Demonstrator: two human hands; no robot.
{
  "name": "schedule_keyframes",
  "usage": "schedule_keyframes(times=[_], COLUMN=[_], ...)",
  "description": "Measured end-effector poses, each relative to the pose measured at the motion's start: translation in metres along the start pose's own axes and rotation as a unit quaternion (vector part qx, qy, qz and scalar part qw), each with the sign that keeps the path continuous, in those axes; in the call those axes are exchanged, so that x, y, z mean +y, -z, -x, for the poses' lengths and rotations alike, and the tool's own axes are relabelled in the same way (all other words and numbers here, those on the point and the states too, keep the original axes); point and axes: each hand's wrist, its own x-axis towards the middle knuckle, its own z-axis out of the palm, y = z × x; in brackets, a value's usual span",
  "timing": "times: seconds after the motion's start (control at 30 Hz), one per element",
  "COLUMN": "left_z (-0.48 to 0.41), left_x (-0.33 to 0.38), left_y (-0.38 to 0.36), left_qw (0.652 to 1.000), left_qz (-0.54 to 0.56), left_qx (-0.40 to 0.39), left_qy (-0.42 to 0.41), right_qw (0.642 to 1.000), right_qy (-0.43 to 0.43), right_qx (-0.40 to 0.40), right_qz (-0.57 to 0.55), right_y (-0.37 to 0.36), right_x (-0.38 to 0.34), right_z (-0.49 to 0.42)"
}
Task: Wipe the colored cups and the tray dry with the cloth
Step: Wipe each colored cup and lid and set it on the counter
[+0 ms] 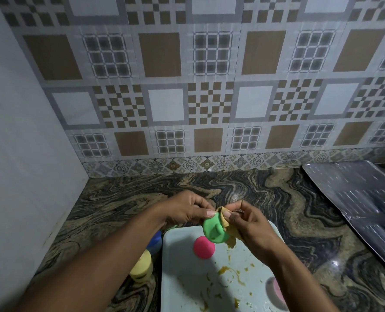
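My left hand (187, 208) grips a green cup (214, 230) above the pale tray (182, 280), its base turned toward me. My right hand (250, 224) pinches a tan cloth (226, 228) against the cup's rim and side. A pink cup (203, 247) stands upside down on the tray below the green one. Left of the tray, on the counter, a blue cup (155, 240) and a yellow cup (142, 265) stand partly hidden by my left forearm. Yellowish smears and specks lie across the tray's surface.
The dark marbled counter (265, 194) runs back to a tiled wall. A shiny foil-covered sheet (356, 199) lies at the right. A white wall closes the left side. A pinkish round object (277, 289) shows at the tray's lower right beside my right forearm.
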Motion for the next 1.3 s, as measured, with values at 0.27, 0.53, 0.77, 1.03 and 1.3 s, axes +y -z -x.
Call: schedule_keyframes(times=[0.27,0.53,0.77,1.03,1.3], left_z=[0.004,-0.013,-0.01,-0.012,-0.016], left_x=[-0.004,0.002,-0.006,0.01,-0.01], left_y=[-0.002,0.004,-0.004,0.013,-0.001], left_qw=[0.998,0.985,0.984,0.992,0.969], left_qz=[0.035,0.11,0.155,0.112,0.216], left_qx=[-0.035,0.113,0.07,-0.01,0.085], left_qy=[0.049,-0.068,-0.049,-0.055,-0.091], right_qw=[1.0,0.992,0.993,0.997,0.988], right_qy=[-0.004,0.025,-0.007,-0.006,0.007], right_qx=[0.019,0.023,0.029,-0.039,0.045], right_qz=[-0.023,-0.121,-0.114,-0.065,-0.148], right_y=[-0.015,-0.019,-0.015,-0.012,-0.028], right_x=[0.005,-0.013,-0.008,-0.036,-0.016], right_z=[-0.005,-0.019,-0.019,-0.024,-0.017])
